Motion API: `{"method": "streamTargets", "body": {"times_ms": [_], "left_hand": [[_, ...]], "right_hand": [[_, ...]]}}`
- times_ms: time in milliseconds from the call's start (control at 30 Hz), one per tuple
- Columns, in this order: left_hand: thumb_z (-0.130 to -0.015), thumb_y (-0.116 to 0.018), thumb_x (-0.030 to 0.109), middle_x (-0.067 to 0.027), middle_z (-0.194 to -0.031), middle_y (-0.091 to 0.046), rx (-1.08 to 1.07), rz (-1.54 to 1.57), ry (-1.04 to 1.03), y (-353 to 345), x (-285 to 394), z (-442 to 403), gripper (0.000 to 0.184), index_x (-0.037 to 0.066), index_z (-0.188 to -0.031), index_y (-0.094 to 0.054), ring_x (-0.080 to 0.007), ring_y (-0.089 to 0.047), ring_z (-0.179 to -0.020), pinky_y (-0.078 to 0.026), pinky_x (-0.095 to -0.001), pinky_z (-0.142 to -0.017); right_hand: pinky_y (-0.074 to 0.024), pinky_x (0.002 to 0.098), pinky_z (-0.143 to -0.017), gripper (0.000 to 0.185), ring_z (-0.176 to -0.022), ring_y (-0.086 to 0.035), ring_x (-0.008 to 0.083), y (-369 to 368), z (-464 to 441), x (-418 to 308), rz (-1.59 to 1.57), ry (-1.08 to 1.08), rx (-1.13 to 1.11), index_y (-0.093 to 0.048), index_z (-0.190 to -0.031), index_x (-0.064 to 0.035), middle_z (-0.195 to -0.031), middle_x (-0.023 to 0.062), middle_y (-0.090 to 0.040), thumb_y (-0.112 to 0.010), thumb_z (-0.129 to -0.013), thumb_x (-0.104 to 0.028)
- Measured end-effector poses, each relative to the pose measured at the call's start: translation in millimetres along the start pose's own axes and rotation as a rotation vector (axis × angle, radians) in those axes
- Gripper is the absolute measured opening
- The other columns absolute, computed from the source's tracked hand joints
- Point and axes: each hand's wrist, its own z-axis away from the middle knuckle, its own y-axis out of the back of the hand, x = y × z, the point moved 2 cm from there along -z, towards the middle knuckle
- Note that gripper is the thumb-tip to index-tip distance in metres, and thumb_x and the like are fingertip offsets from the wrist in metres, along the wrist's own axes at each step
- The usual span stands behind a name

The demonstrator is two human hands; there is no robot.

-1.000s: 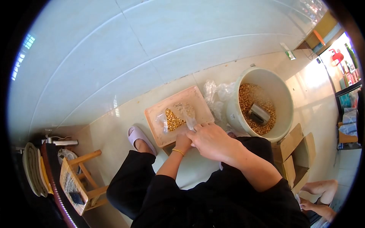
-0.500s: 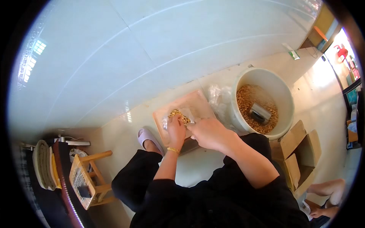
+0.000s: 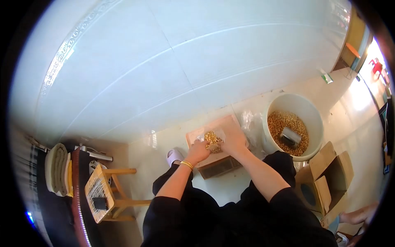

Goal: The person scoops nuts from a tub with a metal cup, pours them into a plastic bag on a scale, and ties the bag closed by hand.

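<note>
A clear plastic bag [image 3: 201, 136] filled with small golden-yellow kernels [image 3: 212, 138] lies on a low pinkish stool or box top [image 3: 227, 122]. My left hand [image 3: 198, 152], with a gold bracelet at the wrist, grips the bag's near left side, its fingers bent in. On the other side my right hand [image 3: 233, 145] has its fingers closed on the bag's right edge. The kernels show between the two hands. Parts of the fingertips are hidden by the hands themselves.
Right of the stool stands a large white bucket [image 3: 316, 131] of similar kernels with a metal scoop [image 3: 290, 138] in it. Nearer are an open cardboard box [image 3: 319, 160] and another person's arm [image 3: 358, 215]. A wooden stool [image 3: 123, 203] is at left; a tiled wall [image 3: 164, 82] rises ahead.
The view has shifted, so the scene sits lower and further right. My hands have moved apart to either side of the bag, and more of the kernels show between them.
</note>
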Motion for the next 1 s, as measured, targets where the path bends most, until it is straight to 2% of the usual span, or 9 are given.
{"method": "streamTargets", "body": {"times_ms": [33,133,233,300,533,633,700,933,1000], "left_hand": [[-0.078,-0.065,0.035,-0.0254,-0.119,-0.052,0.009,0.009,-0.004,-11.0,-9.3,-6.6,0.042,0.012,-0.113,-0.062,-0.0385,-0.053,-0.107,-0.043,-0.0436,-0.093],[-0.078,-0.065,0.03,-0.0201,-0.104,-0.061,0.062,0.303,-0.011,-27.9,-23.5,-11.4,0.04,0.005,-0.11,-0.062,-0.0287,-0.059,-0.097,-0.047,-0.0365,-0.085],[-0.08,-0.064,0.021,-0.012,-0.088,-0.065,0.043,0.918,0.121,-4.8,-17.4,-3.6,0.035,-0.001,-0.106,-0.062,-0.0197,-0.06,-0.084,-0.046,-0.0292,-0.076],[-0.079,-0.063,0.013,-0.0089,-0.081,-0.064,0.06,0.917,0.158,13.8,-11.0,-5.0,0.028,0.002,-0.105,-0.063,-0.0139,-0.057,-0.075,-0.043,-0.0246,-0.068],[-0.074,-0.057,0.005,-0.0088,-0.076,-0.065,0.535,0.188,-0.073,53.9,2.9,1.1,0.017,0.008,-0.091,-0.063,-0.0276,-0.058,-0.08,-0.044,-0.036,-0.074],[-0.075,-0.052,0.002,-0.0114,-0.081,-0.064,0.549,0.177,-0.17,64.0,14.1,4.1,0.021,0.009,-0.092,-0.062,-0.034,-0.055,-0.08,-0.046,-0.0441,-0.072],[-0.075,-0.051,0.001,-0.0117,-0.078,-0.064,0.639,0.225,-0.239,74.1,22.1,9.2,0.021,0.009,-0.092,-0.062,-0.0331,-0.055,-0.079,-0.046,-0.043,-0.071],[-0.077,-0.05,0.002,-0.0107,-0.074,-0.063,0.634,0.339,-0.13,84.9,20.5,11.0,0.019,0.008,-0.089,-0.062,-0.0322,-0.055,-0.077,-0.046,-0.042,-0.067],[-0.078,-0.049,0.003,-0.0108,-0.076,-0.064,0.652,0.358,-0.247,80.6,25.6,14.0,0.017,0.008,-0.087,-0.063,-0.0314,-0.055,-0.077,-0.046,-0.0416,-0.067]], "right_hand": [[-0.0463,0.0424,-0.082,0.027,-0.099,-0.06,0.0318,-4.8,4.0,6.9,-0.014,0.019,0.164,-0.066,-0.097,-0.0042,-0.102,0.0154,-0.064,-0.056,-0.083,-0.026],[-0.0448,0.042,-0.083,0.028,-0.098,-0.059,0.0332,-19.5,4.3,20.1,0.045,-0.181,-0.33,-0.065,-0.1,-0.0049,-0.103,0.016,-0.064,-0.055,-0.084,-0.026],[-0.0466,0.0398,-0.079,0.027,-0.096,-0.06,0.0326,-32.6,-15.0,15.7,-0.026,-0.138,-0.254,-0.065,-0.098,-0.0049,-0.1,0.0166,-0.064,-0.056,-0.083,-0.025],[-0.0451,0.0392,-0.084,0.026,-0.105,-0.056,0.0304,-10.0,-33.0,-0.9,-0.193,-0.445,-0.522,-0.067,-0.098,-0.0085,-0.12,0.0164,-0.055,-0.065,-0.076,-0.021],[-0.0439,0.0338,-0.081,0.013,-0.098,-0.057,0.0256,3.3,-36.3,-14.9,-0.595,-0.557,-0.263,-0.071,-0.075,-0.0052,-0.11,0.0155,-0.06,-0.064,-0.075,-0.016],[-0.0408,0.0314,-0.087,0.017,-0.103,-0.054,0.0208,-10.8,-41.0,-9.5,-0.914,-0.421,-0.174,-0.071,-0.088,-0.0032,-0.114,0.011,-0.058,-0.061,-0.076,-0.01],[-0.0397,0.0285,-0.09,0.033,-0.108,-0.05,0.0166,3.3,-46.0,-28.4,-1.232,-0.492,-0.376,-0.063,-0.11,-0.0003,-0.115,0.0062,-0.056,-0.061,-0.079,-0.01],[-0.0392,0.0284,-0.093,0.055,-0.11,-0.052,0.0172,1.2,-45.4,-43.8,-1.207,-0.442,-0.359,-0.046,-0.132,-0.0084,-0.114,0.005,-0.058,-0.061,-0.079,-0.008],[-0.0423,0.0286,-0.087,0.052,-0.101,-0.056,0.0176,-9.8,-44.0,-34.9,-0.739,-0.295,-0.579,-0.048,-0.129,-0.0095,-0.105,0.0049,-0.062,-0.062,-0.079,-0.01]]}}
